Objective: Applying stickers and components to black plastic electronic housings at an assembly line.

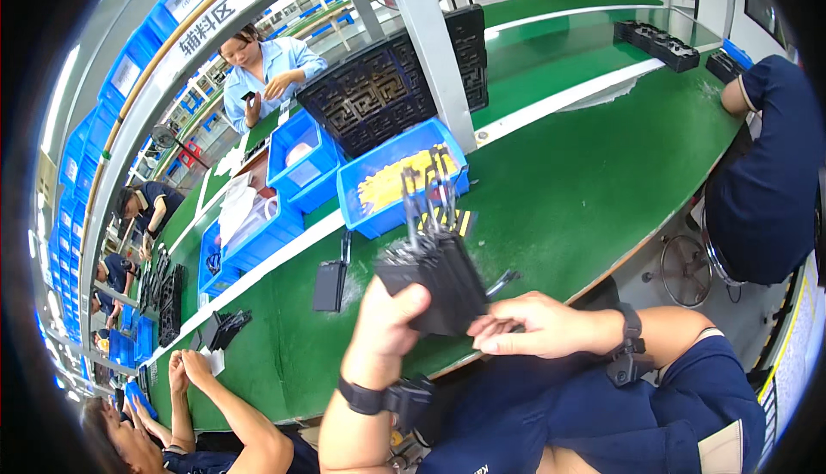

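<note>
My left hand [391, 315] is closed round a stack of flat black rectangular pieces [439, 280], thumb across their near side. Short black leads [430, 194] stand up from the top of the stack, blurred by motion. My right hand [538, 326] is at the lower right corner of the stack, its fingers curled and close together; whether anything is pinched between them is hidden. A similar black piece with a lead [329, 285] lies on the green table to the left. Another dark lead [503, 282] shows just right of the stack.
Beyond the stack stands a blue bin of yellow parts [357, 220], with more blue bins [288, 216] to its left. A black patterned tray [370, 95] leans by a white post [430, 52]. Co-workers sit on the left, right [766, 173] and across the green table [585, 164].
</note>
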Available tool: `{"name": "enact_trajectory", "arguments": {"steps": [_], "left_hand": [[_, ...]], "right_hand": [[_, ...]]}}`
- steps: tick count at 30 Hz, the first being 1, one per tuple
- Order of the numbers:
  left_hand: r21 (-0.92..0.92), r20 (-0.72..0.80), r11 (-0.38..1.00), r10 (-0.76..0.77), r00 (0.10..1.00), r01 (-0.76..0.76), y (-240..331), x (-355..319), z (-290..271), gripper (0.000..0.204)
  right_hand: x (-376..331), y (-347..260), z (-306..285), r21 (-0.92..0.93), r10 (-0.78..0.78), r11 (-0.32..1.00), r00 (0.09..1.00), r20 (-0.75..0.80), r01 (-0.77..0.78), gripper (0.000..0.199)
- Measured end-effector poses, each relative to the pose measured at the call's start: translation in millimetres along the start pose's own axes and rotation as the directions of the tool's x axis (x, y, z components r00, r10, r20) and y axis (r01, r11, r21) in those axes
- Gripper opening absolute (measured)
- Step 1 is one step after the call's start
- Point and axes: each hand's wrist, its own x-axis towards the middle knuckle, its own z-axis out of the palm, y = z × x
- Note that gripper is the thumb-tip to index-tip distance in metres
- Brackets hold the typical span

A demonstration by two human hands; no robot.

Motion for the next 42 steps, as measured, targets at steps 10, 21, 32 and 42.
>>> {"name": "enact_trajectory", "arguments": {"steps": [10,21,32,42], "left_hand": [[0.701,0.185,0.675,-0.485,0.855,0.231,31,27,-43,0.055],[0.939,0.173,0.332,-0.231,0.957,-0.09,15,22,-49,0.072],[0.968,-0.029,-0.246,-0.268,0.963,-0.039,10,10,23,0.099],[0.937,-0.328,-0.224,-0.291,0.899,0.269,13,22,56,0.086]], "right_hand": [[-23,8,-3,-0.221,-0.076,0.974,0.991,-0.11,0.05,0.016],[-27,11,-12,-0.071,-0.046,0.997,0.992,-0.119,0.038,0.012],[-30,14,-240,-0.26,-0.075,0.962,0.841,-0.536,-0.079,0.013],[-106,84,-519,-0.261,-0.474,0.228,0.127,-0.871,-0.938,0.041]]}}
